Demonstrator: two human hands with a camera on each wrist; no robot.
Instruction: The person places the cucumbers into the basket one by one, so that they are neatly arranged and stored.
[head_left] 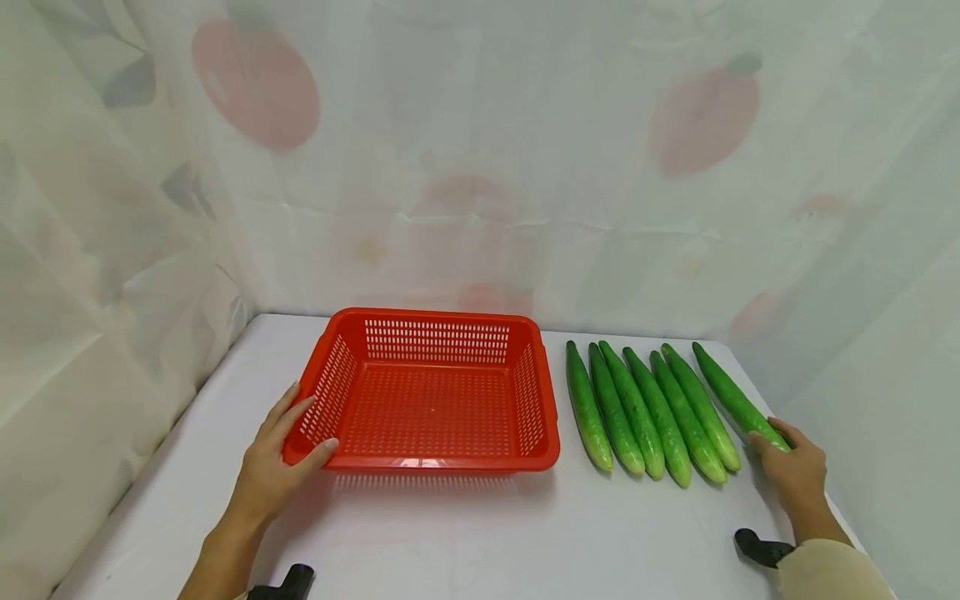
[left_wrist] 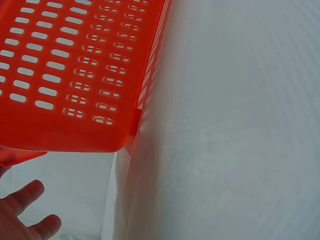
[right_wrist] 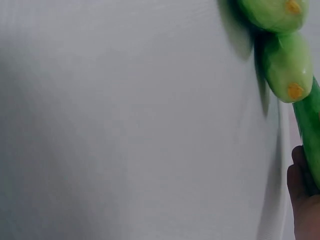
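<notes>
A red plastic basket (head_left: 431,463) with slotted walls stands on the white table, its inside holding nothing. At the basket's front left corner is my left hand (head_left: 273,467), fingers spread along the left rim and thumb by the front rim. The left wrist view shows two of its fingertips (left_wrist: 31,192) extended and apart from the basket wall (left_wrist: 75,132). On the right, my right hand (head_left: 797,467) grips the near end of a long green cucumber (head_left: 731,396). That cucumber lies slanted, and its near tip is hidden by the hand.
Several more cucumbers (head_left: 633,408) lie side by side between the basket and the right hand. Printed white sheeting (head_left: 480,167) rises behind the table and along both sides. A black wrist mount (head_left: 761,550) shows beside the right sleeve (head_left: 828,571).
</notes>
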